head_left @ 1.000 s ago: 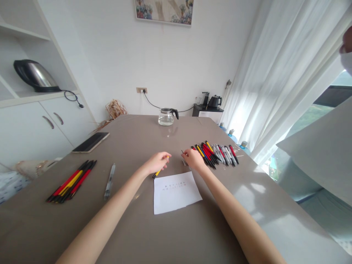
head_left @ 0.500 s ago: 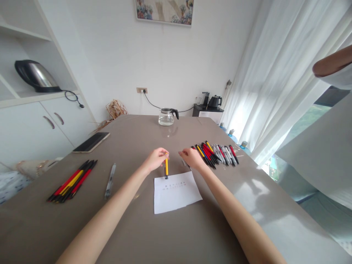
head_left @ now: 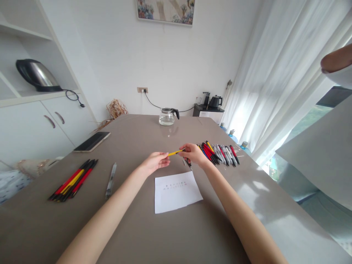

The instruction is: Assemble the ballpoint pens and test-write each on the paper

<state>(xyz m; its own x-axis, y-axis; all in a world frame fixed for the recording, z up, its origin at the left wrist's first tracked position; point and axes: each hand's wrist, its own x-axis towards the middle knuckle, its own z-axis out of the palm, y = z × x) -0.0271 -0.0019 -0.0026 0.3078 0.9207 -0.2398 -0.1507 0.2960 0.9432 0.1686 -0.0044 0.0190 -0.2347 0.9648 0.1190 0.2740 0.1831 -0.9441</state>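
At far left, a bundle of pens (head_left: 73, 180) in red, yellow and black lay slanted on the table (head_left: 132, 227); the pens overlapped too closely to count. A clear pen (head_left: 110, 179) lay alone to its right, its lower end near the left forearm. The left hand (head_left: 156, 162) was mostly closed, thumb and forefinger clamped on one end of a yellow pen (head_left: 174, 153), the other fingers loosely bent beneath. That pen was held above the table, nearly level, bridging the two hands beyond a sheet of paper (head_left: 177, 192), whose small writing was too faint to read. The right hand (head_left: 193, 154) had its fingertips together on the pen's dark end, which they partly hid. Small dark and clear pieces (head_left: 187, 162) showed beneath that hand, partly covered and hard to make out. Just right, the hand blocked part of a pile of pens (head_left: 217, 154). At far right, a person (head_left: 324, 146) was cut off by the frame.
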